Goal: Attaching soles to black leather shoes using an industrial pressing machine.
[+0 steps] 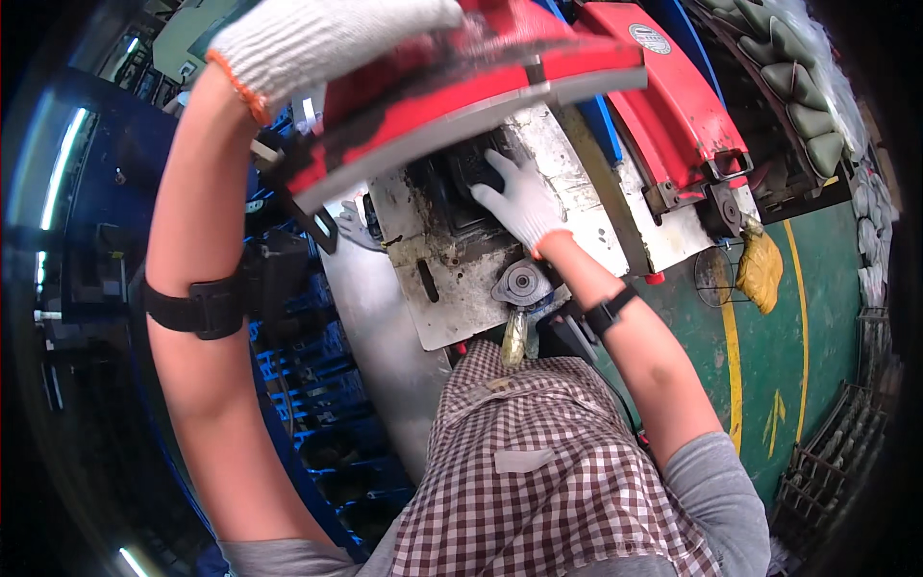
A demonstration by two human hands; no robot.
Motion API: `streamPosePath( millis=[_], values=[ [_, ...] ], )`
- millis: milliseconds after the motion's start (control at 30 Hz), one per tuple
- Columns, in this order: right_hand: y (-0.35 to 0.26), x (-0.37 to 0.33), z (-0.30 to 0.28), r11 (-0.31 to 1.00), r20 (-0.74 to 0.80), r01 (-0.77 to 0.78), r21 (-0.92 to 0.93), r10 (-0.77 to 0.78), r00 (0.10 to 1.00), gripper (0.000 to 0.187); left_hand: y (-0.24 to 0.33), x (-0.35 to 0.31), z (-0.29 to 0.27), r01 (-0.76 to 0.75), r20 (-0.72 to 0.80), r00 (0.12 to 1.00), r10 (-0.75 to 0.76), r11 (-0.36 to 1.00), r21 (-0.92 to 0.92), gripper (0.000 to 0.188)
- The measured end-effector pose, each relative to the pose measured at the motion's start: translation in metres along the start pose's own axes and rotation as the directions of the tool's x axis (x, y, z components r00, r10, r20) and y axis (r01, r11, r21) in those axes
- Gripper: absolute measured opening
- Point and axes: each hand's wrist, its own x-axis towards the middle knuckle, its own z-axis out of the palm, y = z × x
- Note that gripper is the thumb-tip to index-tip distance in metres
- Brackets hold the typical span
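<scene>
My left hand (332, 43), in a white knitted glove with an orange cuff, is at the top of a raised red machine lid (500, 87). Its fingers curl over the lid's upper part, blurred and partly cut off by the picture's edge. Below the lid, my right hand (519, 197), gloved alike, reaches in with fingers spread. It is over a black mould (461, 183) on the worn metal bed (413, 279) and holds nothing visible. Part of the mould is hidden under the lid. A round metal knob (522, 282) sits at the bed's near edge.
A second red-lidded machine (654, 106) stands to the right. Beside it, a yellow cloth (760, 269) hangs by a wire ring. Grey-green moulded pieces (788, 87) line a rack at the far right. Blue racking (336, 433) is at my left, and yellow lines (733, 365) mark the green floor.
</scene>
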Motion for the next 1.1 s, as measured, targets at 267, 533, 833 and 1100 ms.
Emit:
streamPosePath(
  millis=[267, 533, 833, 1100],
  values=[
    [0.075, -0.137, -0.03, 0.963, -0.321, 0.203, 0.178, -0.138, 0.937, 0.015, -0.016, -0.01, 0.111, 0.092, 0.35, 0.937, -0.008, 0.97, -0.226, 0.03],
    [0.081, -0.187, -0.03, 0.769, 0.658, -0.419, 0.483, -0.003, 0.753, 0.034, -0.017, -0.065, 0.245, 0.026, 0.196, 0.98, -0.031, 0.999, 0.03, 0.026],
    [0.054, -0.191, -0.009, -0.304, 0.833, -0.865, 0.398, -0.275, 0.48, 0.05, -0.011, -0.067, 0.277, 0.052, 0.166, 0.984, -0.069, 0.993, 0.108, 0.023],
    [0.09, -0.175, -0.054, -0.106, 0.89, -0.89, 0.443, -0.066, 0.45, 0.037, -0.006, -0.066, 0.277, 0.116, 0.173, 0.975, -0.14, 0.983, 0.145, 0.023]
  ],
)
